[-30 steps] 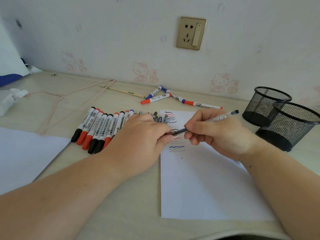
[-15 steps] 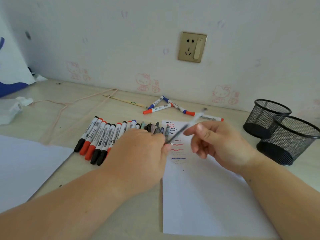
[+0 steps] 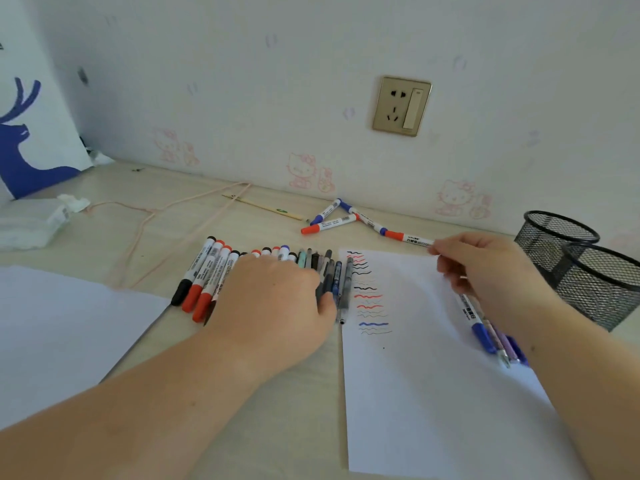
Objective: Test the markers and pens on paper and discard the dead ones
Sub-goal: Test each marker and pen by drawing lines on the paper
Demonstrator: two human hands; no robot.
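Note:
A row of whiteboard markers (image 3: 204, 271) and thin pens (image 3: 348, 282) lies on the desk, left of a white sheet of paper (image 3: 415, 393) marked with black, red and blue wavy test lines (image 3: 370, 296). My left hand (image 3: 277, 303) rests palm-down on that row, its fingertips on the dark pens near the paper's edge. My right hand (image 3: 485, 268) hovers at the paper's right side with its fingers curled over the top end of a blue-capped marker (image 3: 474, 320), which lies among a few pens. Whether those fingers grip the marker is hidden.
Three markers (image 3: 332, 223) lie apart near the wall. Two black mesh cups (image 3: 554, 237) (image 3: 602, 282) stand at the right. Another white sheet (image 3: 62, 334) lies at the left, with tissues (image 3: 31, 220), a pink cord (image 3: 166, 216) and a thin stick (image 3: 263, 206) behind it.
My right hand let go of the grey pen, which went to my left hand and now lies at the row's right end. My right hand moved right, over the pens there.

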